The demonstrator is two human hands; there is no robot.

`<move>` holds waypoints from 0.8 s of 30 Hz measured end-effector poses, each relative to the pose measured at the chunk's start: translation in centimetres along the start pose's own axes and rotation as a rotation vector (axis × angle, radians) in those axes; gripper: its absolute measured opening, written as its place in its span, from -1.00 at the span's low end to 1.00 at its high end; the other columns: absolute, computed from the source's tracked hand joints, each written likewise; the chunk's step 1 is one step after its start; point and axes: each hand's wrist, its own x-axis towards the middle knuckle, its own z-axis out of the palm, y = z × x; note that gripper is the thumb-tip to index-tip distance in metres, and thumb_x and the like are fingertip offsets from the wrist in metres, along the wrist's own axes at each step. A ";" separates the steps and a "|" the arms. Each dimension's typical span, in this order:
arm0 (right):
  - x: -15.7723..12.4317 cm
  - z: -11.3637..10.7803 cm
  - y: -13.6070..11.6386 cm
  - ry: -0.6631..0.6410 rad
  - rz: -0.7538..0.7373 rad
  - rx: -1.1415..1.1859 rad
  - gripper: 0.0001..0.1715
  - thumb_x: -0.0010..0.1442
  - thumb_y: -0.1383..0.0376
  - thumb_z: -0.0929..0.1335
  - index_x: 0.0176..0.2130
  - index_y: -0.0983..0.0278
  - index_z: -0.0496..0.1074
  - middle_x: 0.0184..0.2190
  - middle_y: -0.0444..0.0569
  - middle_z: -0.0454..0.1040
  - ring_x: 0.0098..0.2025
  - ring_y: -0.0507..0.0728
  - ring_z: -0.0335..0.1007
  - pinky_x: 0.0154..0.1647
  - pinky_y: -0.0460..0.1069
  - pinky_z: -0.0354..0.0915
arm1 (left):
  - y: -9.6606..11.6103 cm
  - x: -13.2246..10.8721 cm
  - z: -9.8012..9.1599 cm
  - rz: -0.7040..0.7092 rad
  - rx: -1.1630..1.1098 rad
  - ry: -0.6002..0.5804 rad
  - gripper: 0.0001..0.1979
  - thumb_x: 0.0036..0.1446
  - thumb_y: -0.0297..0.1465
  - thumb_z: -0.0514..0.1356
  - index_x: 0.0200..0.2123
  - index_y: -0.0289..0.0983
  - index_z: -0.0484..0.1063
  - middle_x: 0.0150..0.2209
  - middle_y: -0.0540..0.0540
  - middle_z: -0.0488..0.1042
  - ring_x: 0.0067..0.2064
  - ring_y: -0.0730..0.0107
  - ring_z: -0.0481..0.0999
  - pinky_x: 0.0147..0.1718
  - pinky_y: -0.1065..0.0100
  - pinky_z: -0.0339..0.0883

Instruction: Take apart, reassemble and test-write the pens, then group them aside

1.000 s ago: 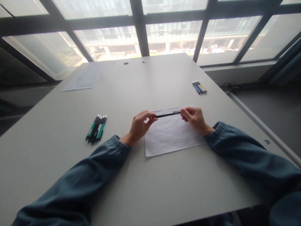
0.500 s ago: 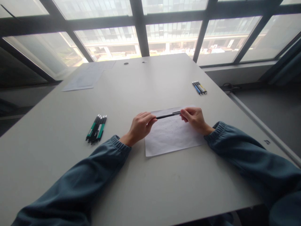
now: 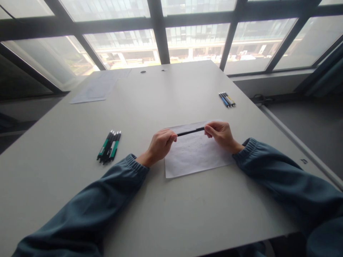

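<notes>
A black pen [image 3: 190, 131] is stretched nearly level between my two hands, over a sheet of white paper [image 3: 197, 160]. Its left end is pinched by my left hand [image 3: 162, 142], thumb against the fingers. My right hand [image 3: 220, 135] is closed on the pen's other end, so both tips are covered by fingers. Faint marks show on the paper, too small to read. To the left of my left hand lies a bundle of black pens with green labels [image 3: 109, 147].
Several pens with blue, white and yellow labels [image 3: 227, 100] lie side by side near the table's right edge. More paper sheets [image 3: 92, 89] rest at the far left. Windows [image 3: 198, 39] stand beyond the white table [image 3: 171, 214].
The pen has turned about its length: its clip and pale section, seen before near my right hand, now face away. My left-hand fingers have curled and shifted slightly left.
</notes>
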 end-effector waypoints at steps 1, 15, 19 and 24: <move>0.0 0.0 0.0 0.001 -0.006 -0.004 -0.53 0.18 -0.02 0.47 -0.48 0.31 0.52 -0.59 -0.07 0.46 -0.56 0.00 0.27 -0.54 -0.06 0.19 | 0.0 0.0 0.0 -0.014 -0.017 -0.008 -0.51 0.46 -0.20 -0.06 -0.46 -0.27 0.42 -0.50 -0.04 0.44 -0.42 0.40 0.43 -0.29 0.34 0.31; 0.0 -0.1 0.0 0.083 -0.025 -0.031 -0.51 0.21 -0.04 0.45 -0.49 0.29 0.50 -0.59 -0.08 0.45 -0.57 0.00 0.27 -0.55 -0.06 0.18 | 0.0 0.3 0.2 0.024 0.041 0.176 -0.84 0.24 -0.29 0.31 -0.20 -0.24 0.47 -0.28 -0.08 0.54 -0.23 0.35 0.52 -0.22 0.30 0.45; 0.0 -0.1 -0.1 0.077 -0.021 -0.038 -0.51 0.21 -0.05 0.45 -0.49 0.29 0.50 -0.59 -0.08 0.45 -0.56 0.00 0.27 -0.54 -0.06 0.18 | 0.3 0.5 0.1 0.033 0.046 0.174 -0.91 0.28 -0.34 0.27 -0.23 -0.24 0.47 -0.28 -0.07 0.54 -0.24 0.37 0.51 -0.24 0.32 0.45; 0.0 -0.2 0.1 0.079 -0.029 -0.030 -0.52 0.22 -0.03 0.44 -0.49 0.29 0.50 -0.58 -0.08 0.45 -0.56 0.00 0.27 -0.54 -0.06 0.18 | 0.3 0.5 0.1 0.047 0.043 0.147 -0.93 0.28 -0.37 0.27 -0.25 -0.24 0.47 -0.28 -0.07 0.54 -0.22 0.35 0.51 -0.19 0.30 0.41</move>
